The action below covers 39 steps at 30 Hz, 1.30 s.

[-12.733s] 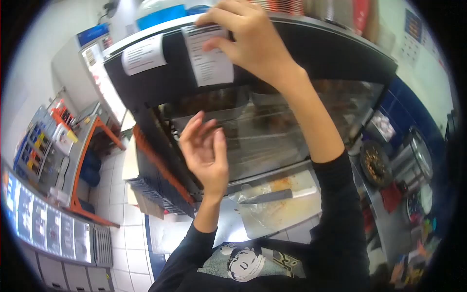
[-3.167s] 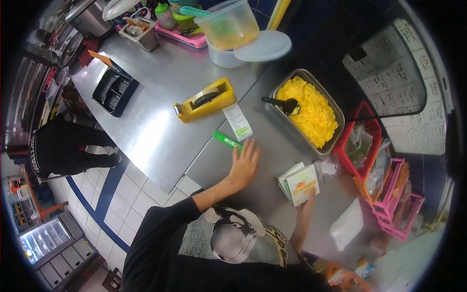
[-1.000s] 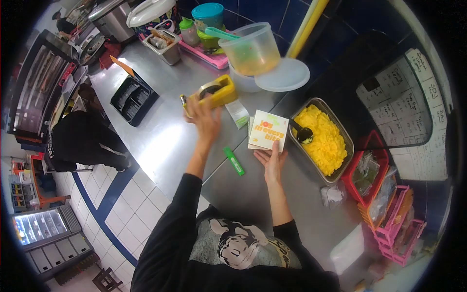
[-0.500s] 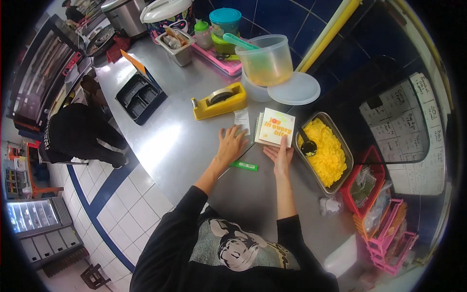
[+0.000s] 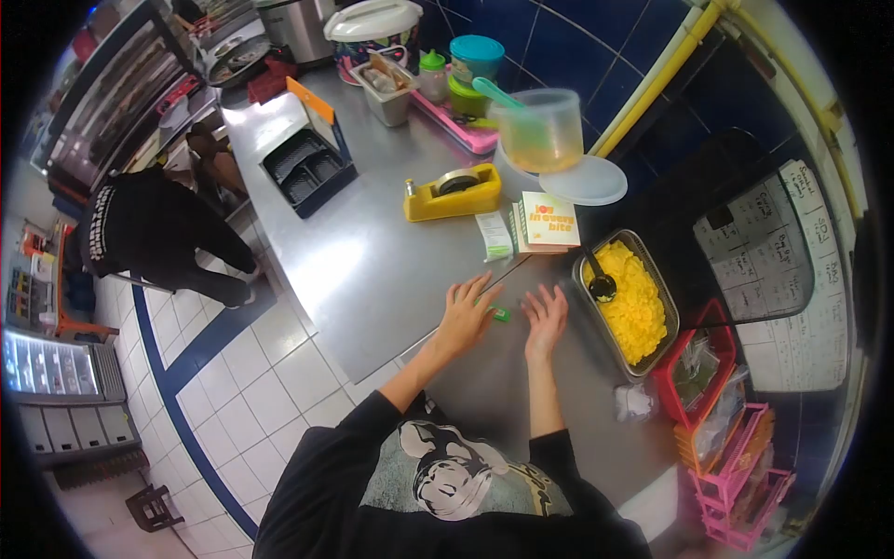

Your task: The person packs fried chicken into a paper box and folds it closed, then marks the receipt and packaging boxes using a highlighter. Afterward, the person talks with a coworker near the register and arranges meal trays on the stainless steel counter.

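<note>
My left hand (image 5: 466, 317) is over the steel table with its fingers apart, partly covering a small green object (image 5: 501, 315). To its right, my right hand (image 5: 546, 321) has its fingers spread and holds nothing. Beyond both hands stand the stacked white cards (image 5: 548, 222) with coloured lettering. A printed paper slip (image 5: 494, 237) lies at their left side, below the yellow tape dispenser (image 5: 453, 195). The metal tray of yellow food (image 5: 631, 312), with a black scoop (image 5: 602, 287) in it, is right of my right hand.
A black compartment tray (image 5: 305, 171) sits at the table's (image 5: 372, 279) far left. Plastic tubs (image 5: 540, 135) and a round lid (image 5: 585, 181) stand at the back. A red basket (image 5: 694, 373) and pink racks (image 5: 731, 484) are at the right. A person in black (image 5: 154, 224) bends over at the left.
My right hand has let go of the cards and drawn back toward me. The cards now stand beside the slip. My left hand has moved off the slip to the green object.
</note>
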Each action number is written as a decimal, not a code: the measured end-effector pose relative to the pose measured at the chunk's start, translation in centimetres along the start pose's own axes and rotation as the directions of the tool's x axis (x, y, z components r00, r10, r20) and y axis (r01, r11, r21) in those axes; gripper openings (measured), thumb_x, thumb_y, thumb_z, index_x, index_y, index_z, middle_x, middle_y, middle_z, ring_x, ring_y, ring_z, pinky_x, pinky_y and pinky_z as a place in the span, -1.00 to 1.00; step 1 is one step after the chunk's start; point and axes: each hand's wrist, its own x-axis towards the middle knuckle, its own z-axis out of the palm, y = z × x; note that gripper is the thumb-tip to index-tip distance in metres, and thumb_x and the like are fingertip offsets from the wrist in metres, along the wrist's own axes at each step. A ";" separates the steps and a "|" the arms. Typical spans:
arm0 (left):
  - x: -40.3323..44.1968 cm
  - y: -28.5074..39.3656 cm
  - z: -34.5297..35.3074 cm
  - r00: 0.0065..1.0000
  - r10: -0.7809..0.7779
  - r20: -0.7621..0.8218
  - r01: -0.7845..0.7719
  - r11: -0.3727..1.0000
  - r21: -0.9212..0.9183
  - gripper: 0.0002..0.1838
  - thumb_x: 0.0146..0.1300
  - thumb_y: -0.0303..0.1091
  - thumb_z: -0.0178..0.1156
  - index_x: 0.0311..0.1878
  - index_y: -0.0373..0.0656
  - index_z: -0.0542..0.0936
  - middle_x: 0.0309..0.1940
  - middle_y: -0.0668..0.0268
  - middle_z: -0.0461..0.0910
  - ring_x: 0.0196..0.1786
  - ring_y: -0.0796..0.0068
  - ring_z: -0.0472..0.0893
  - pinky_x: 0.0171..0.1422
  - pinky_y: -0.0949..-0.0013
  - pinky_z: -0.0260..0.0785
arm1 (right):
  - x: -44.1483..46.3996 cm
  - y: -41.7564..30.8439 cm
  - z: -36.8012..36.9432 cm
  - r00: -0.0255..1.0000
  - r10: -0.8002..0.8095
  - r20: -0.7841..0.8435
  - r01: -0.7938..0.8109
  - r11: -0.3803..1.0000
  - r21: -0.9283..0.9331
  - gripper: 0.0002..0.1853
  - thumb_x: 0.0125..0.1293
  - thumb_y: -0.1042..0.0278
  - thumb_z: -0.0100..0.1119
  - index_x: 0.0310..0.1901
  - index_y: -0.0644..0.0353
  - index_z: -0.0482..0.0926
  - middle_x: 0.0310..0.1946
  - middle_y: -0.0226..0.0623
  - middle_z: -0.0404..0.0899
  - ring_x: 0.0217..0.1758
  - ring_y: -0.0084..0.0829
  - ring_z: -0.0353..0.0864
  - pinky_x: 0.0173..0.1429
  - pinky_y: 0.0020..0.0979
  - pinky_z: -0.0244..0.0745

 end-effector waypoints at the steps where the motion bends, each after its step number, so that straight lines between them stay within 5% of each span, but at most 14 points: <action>1: -1.4 0.5 -1.1 0.997 0.006 -0.072 -0.012 0.997 -0.076 -0.54 0.20 -0.43 0.13 0.21 -0.12 0.40 0.23 0.09 0.35 0.22 0.14 0.38 0.25 -0.02 0.19 | -1.6 0.7 -1.1 0.995 -0.096 -0.004 0.091 0.960 -0.266 -0.44 0.43 0.02 -0.09 0.34 0.12 0.12 0.23 -0.01 0.32 0.13 -0.14 0.46 0.12 -0.17 0.44; 3: -5.3 0.3 -1.5 0.990 -0.107 -0.092 0.081 0.963 -0.256 -0.56 0.17 -0.55 0.06 0.16 -0.16 0.43 0.16 0.10 0.40 0.16 0.14 0.43 0.18 0.07 0.28 | -2.9 1.8 -2.1 0.981 -0.191 0.024 0.177 0.846 -0.503 -0.50 0.41 0.12 0.00 0.29 0.13 0.23 0.18 -0.06 0.38 0.08 -0.19 0.49 0.06 -0.20 0.46; 5: -9.9 0.9 -2.5 0.973 -0.219 -0.078 0.165 0.886 -0.433 -0.57 0.14 -0.66 0.00 0.11 -0.20 0.45 0.08 0.10 0.45 0.10 0.13 0.48 0.10 0.16 0.36 | -4.7 2.5 -2.4 0.880 -0.295 0.371 0.463 0.367 -0.807 -0.59 0.27 0.32 0.17 0.15 0.15 0.41 0.07 -0.16 0.48 0.07 -0.21 0.47 0.06 -0.20 0.41; 7: -14.4 2.2 -3.8 0.906 -0.414 0.083 0.396 0.763 -0.511 -0.56 0.08 -0.77 -0.11 0.03 -0.25 0.48 -0.02 0.09 0.49 -0.01 0.11 0.55 -0.02 0.25 0.43 | -4.9 2.7 -0.5 0.626 -0.408 0.665 0.717 -0.035 -0.696 -0.60 0.16 0.38 0.22 0.07 0.13 0.49 0.03 -0.21 0.49 0.11 -0.18 0.43 0.13 -0.16 0.33; 9: -19.7 2.3 -2.0 0.908 -0.416 0.052 0.376 0.751 -0.543 -0.55 0.05 -0.78 -0.13 0.02 -0.26 0.48 -0.03 0.08 0.49 -0.03 0.10 0.56 -0.03 0.26 0.44 | -4.4 4.3 0.1 0.612 -0.347 0.710 0.720 -0.125 -0.682 -0.61 0.15 0.42 0.21 0.06 0.10 0.50 -0.06 -0.24 0.51 0.11 -0.16 0.39 0.16 -0.11 0.27; 14: -32.6 4.5 2.5 0.938 -0.329 -0.107 0.288 0.914 -0.284 -0.53 0.01 -0.77 -0.13 0.02 -0.25 0.46 -0.04 0.06 0.52 -0.20 0.16 0.62 -0.10 0.31 0.47 | -5.5 5.7 -3.2 0.680 -0.306 0.666 0.689 -0.045 -0.724 -0.66 0.18 0.46 0.17 0.03 0.15 0.53 -0.17 -0.27 0.53 -0.02 -0.15 0.46 0.00 -0.12 0.34; 20: -46.5 2.5 9.1 0.508 -0.547 0.665 0.795 0.595 -0.117 -0.64 0.27 -0.23 0.12 0.02 -0.27 0.54 -0.11 -0.03 0.59 0.00 0.10 0.58 0.11 0.17 0.41 | -16.4 -3.6 -13.4 0.830 -0.516 0.211 0.414 0.319 -0.852 -0.80 0.29 0.39 0.15 -0.09 0.26 0.53 -0.21 -0.10 0.58 -0.14 -0.17 0.59 -0.04 -0.30 0.44; 25: -50.5 0.4 11.3 0.437 -0.606 0.665 0.833 0.551 -0.046 -0.42 0.25 0.08 0.12 0.12 -0.23 0.49 0.02 0.03 0.56 -0.01 0.13 0.59 0.04 0.16 0.48 | -19.8 -14.9 -22.4 0.492 -0.861 0.133 0.384 0.077 -0.920 -0.84 0.29 0.43 0.15 -0.14 0.30 0.54 -0.25 -0.13 0.58 -0.20 -0.17 0.58 -0.05 -0.29 0.44; 26: -47.5 3.4 8.7 0.103 -0.692 0.714 0.962 0.251 0.105 -0.31 0.24 0.16 0.10 0.23 -0.20 0.38 0.11 0.08 0.51 0.05 0.10 0.56 -0.04 0.10 0.54 | -19.7 -16.7 -23.4 0.466 -0.874 0.136 0.349 0.040 -0.936 -0.84 0.28 0.44 0.15 -0.14 0.29 0.54 -0.25 -0.12 0.58 -0.20 -0.16 0.58 -0.06 -0.28 0.45; 29: -47.7 3.2 8.6 0.022 -0.620 0.784 0.984 0.154 0.094 -0.25 0.25 0.22 0.06 0.30 -0.18 0.29 0.16 0.11 0.45 0.10 0.08 0.52 -0.10 0.06 0.58 | -17.5 -19.3 -25.0 0.461 -0.864 0.204 0.321 -0.052 -0.946 -0.85 0.27 0.47 0.15 -0.14 0.27 0.55 -0.26 -0.12 0.58 -0.25 -0.12 0.58 -0.09 -0.29 0.47; 31: -47.5 3.9 8.9 0.042 -0.626 0.779 0.984 0.159 0.074 -0.25 0.25 0.23 0.05 0.29 -0.20 0.31 0.13 0.08 0.47 0.14 0.08 0.50 -0.07 0.09 0.58 | -15.6 -19.0 -26.3 0.626 -0.766 0.146 0.287 0.052 -0.956 -0.70 0.28 0.32 0.17 0.03 0.17 0.52 -0.03 -0.09 0.53 -0.02 -0.09 0.53 0.03 -0.18 0.42; 33: -47.4 4.5 10.0 0.048 -0.671 0.740 0.970 0.208 0.126 -0.28 0.28 0.22 0.02 0.28 -0.18 0.35 0.13 0.03 0.47 0.16 0.07 0.49 0.05 0.02 0.50 | -15.9 -18.3 -22.8 0.491 -0.809 0.322 -0.062 -0.401 -0.914 -0.49 0.28 0.14 0.17 0.23 0.07 0.39 0.23 -0.11 0.34 0.27 -0.05 0.32 0.21 -0.02 0.24; 35: -47.9 5.5 12.0 0.439 -0.545 0.714 0.859 0.487 -0.157 -0.32 0.31 0.23 -0.03 0.23 -0.16 0.42 0.14 -0.01 0.46 0.17 0.03 0.48 0.21 -0.01 0.37 | -15.6 -16.4 -21.7 0.520 -0.726 0.451 0.241 -0.382 -0.892 -0.37 0.28 0.05 0.12 0.34 0.07 0.25 0.36 -0.10 0.15 0.43 -0.02 0.08 0.32 0.07 0.05; 39: -48.6 8.9 14.9 0.503 -0.477 0.721 0.691 0.723 -0.004 -0.37 0.30 0.22 -0.05 0.19 -0.11 0.49 0.21 0.01 0.42 0.32 -0.04 0.31 0.39 0.01 0.13 | -18.2 -8.0 -17.8 0.604 -0.503 0.618 0.618 -0.195 -0.762 -0.37 0.29 0.07 0.10 0.34 0.11 0.24 0.37 0.03 0.09 0.44 0.03 0.03 0.39 0.07 -0.06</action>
